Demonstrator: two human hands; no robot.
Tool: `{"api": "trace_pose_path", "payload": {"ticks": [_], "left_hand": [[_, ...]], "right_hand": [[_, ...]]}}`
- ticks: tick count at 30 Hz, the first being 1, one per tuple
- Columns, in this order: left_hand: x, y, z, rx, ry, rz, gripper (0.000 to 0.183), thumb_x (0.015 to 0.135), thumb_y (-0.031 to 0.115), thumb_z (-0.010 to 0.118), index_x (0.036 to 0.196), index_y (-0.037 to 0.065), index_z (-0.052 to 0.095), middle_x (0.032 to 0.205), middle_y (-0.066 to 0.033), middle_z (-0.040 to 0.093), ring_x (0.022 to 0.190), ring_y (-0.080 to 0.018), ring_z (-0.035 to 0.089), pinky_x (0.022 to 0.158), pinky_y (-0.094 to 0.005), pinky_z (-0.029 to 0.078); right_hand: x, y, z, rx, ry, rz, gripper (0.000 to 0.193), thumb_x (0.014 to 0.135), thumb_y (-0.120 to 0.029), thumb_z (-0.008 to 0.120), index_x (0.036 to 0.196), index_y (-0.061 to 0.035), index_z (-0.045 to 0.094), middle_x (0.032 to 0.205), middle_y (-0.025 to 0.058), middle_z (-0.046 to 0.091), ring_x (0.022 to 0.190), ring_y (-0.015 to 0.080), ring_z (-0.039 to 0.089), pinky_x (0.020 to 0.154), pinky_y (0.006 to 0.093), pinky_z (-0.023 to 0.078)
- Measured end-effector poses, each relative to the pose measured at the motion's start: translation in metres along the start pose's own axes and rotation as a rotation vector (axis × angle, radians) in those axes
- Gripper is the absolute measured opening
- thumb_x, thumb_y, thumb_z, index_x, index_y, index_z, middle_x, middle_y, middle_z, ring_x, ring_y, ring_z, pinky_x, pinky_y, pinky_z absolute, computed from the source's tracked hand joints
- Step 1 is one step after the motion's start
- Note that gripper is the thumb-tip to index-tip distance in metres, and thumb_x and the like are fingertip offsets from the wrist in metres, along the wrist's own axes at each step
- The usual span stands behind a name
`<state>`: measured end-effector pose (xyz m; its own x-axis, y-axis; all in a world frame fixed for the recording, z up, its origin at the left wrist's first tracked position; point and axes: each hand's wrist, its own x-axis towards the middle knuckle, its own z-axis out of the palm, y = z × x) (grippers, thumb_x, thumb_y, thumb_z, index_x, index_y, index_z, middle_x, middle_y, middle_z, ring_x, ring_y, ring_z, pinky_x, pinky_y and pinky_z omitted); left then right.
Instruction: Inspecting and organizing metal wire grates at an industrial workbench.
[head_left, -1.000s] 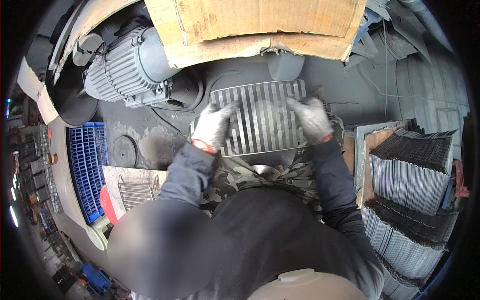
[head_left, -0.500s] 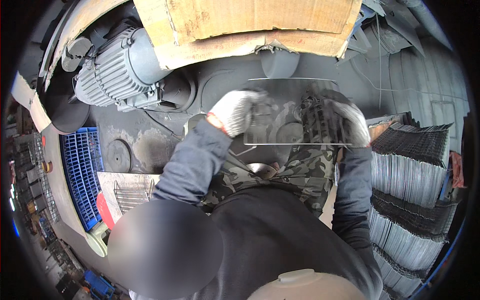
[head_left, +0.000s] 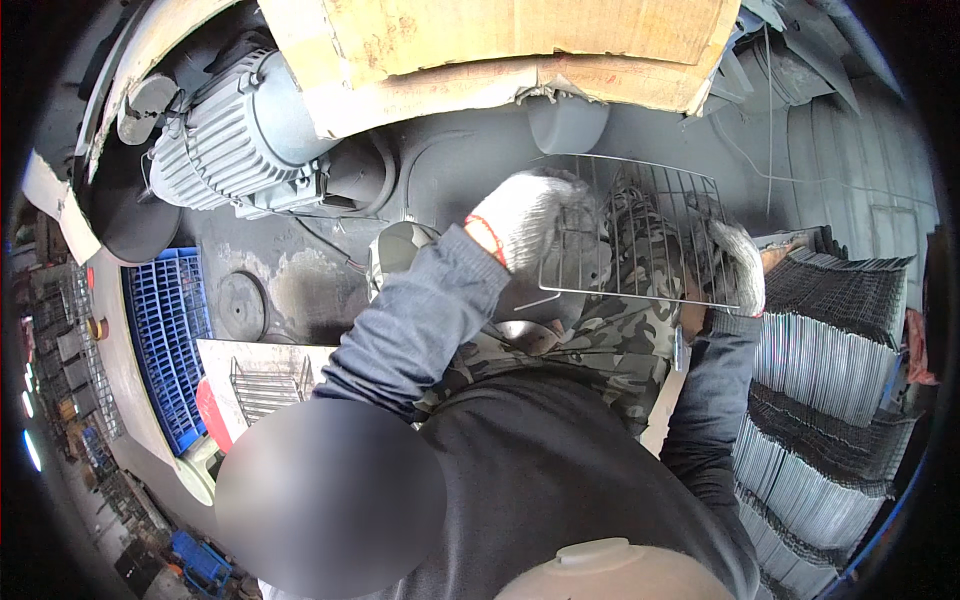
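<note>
A rectangular wire rack [head_left: 640, 235] of thin metal rods is held up in front of my lap, slightly tilted. My left hand [head_left: 540, 220], in a white knitted glove with dark fingers, is closed on its left end. At the right end my right hand [head_left: 735, 260], gloved the same way, grips the rack's edge. Through the bars show my camouflage trousers [head_left: 635, 325]. A grey rounded machine part [head_left: 568, 125] juts out just beyond the rack. The fingertips of both hands are partly hidden by the bars and dark glove fabric.
Tall stacks of wire racks [head_left: 830, 345] stand close by my right arm. A grey ribbed motor [head_left: 235, 140] is at the far left, with cardboard [head_left: 510, 45] across the back. A blue plastic crate [head_left: 165, 345] and another small rack [head_left: 265, 388] lie left.
The rack has moved a little right and turned slightly, its right end dipping toward me. Both hands moved with it, and its bars, blurred before, now show sharply.
</note>
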<state>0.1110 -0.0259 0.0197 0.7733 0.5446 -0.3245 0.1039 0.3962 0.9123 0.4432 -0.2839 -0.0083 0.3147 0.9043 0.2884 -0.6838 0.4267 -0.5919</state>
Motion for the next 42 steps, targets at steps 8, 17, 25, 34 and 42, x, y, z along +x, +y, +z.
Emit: {"api": "trace_pose_path", "payload": {"ticks": [8, 17, 25, 34, 42], "left_hand": [[-0.129, 0.014, -0.125, -0.647, 0.272, -0.264, 0.024, 0.102, 0.010, 0.062, 0.125, 0.002, 0.062, 0.092, -0.0094, 0.069, 0.073, -0.0214, 0.070, 0.066, -0.0394, 0.064], [-0.113, 0.016, -0.069, -0.234, 0.403, -0.213, 0.026, 0.097, 0.013, 0.075, 0.115, 0.000, 0.061, 0.094, -0.0078, 0.070, 0.070, -0.0174, 0.069, 0.062, -0.0290, 0.059], [-0.038, 0.002, -0.004, -0.243, 0.257, -0.126, 0.033, 0.098, 0.014, 0.077, 0.122, -0.001, 0.060, 0.092, -0.0073, 0.068, 0.064, -0.0140, 0.066, 0.055, -0.0282, 0.058], [-0.095, 0.020, -0.060, -0.111, 0.498, -0.149, 0.027, 0.101, 0.014, 0.072, 0.121, 0.000, 0.062, 0.077, -0.0041, 0.067, 0.055, -0.0101, 0.062, 0.045, -0.0226, 0.048], [-0.034, 0.003, -0.002, -0.255, 0.261, -0.114, 0.032, 0.098, 0.017, 0.076, 0.114, -0.004, 0.058, 0.083, -0.0067, 0.066, 0.059, -0.0154, 0.067, 0.050, -0.0277, 0.056]], "right_hand": [[0.092, 0.179, 0.128, -0.459, 0.075, 0.813, 0.029, 0.104, -0.015, 0.065, 0.129, -0.0018, 0.066, 0.107, 0.0119, 0.076, 0.072, 0.0155, 0.070, 0.059, 0.0325, 0.057], [0.060, 0.134, 0.136, -0.785, 0.094, 0.572, 0.028, 0.105, -0.023, 0.066, 0.123, -0.0011, 0.070, 0.104, 0.0100, 0.076, 0.085, 0.0167, 0.073, 0.071, 0.0305, 0.060], [0.064, 0.079, 0.123, -0.661, 0.658, 0.629, 0.031, 0.096, -0.021, 0.076, 0.113, 0.0054, 0.073, 0.101, 0.0122, 0.077, 0.082, 0.0184, 0.074, 0.075, 0.0330, 0.059], [0.076, 0.159, 0.129, -0.737, 0.357, 0.623, 0.023, 0.102, -0.018, 0.071, 0.117, -0.0016, 0.075, 0.105, 0.0022, 0.076, 0.090, 0.0096, 0.067, 0.076, 0.0275, 0.053], [0.065, 0.084, 0.114, -0.602, 0.628, 0.558, 0.023, 0.102, -0.020, 0.070, 0.112, 0.0001, 0.075, 0.099, 0.0063, 0.078, 0.079, 0.0153, 0.075, 0.069, 0.0276, 0.061]]}}
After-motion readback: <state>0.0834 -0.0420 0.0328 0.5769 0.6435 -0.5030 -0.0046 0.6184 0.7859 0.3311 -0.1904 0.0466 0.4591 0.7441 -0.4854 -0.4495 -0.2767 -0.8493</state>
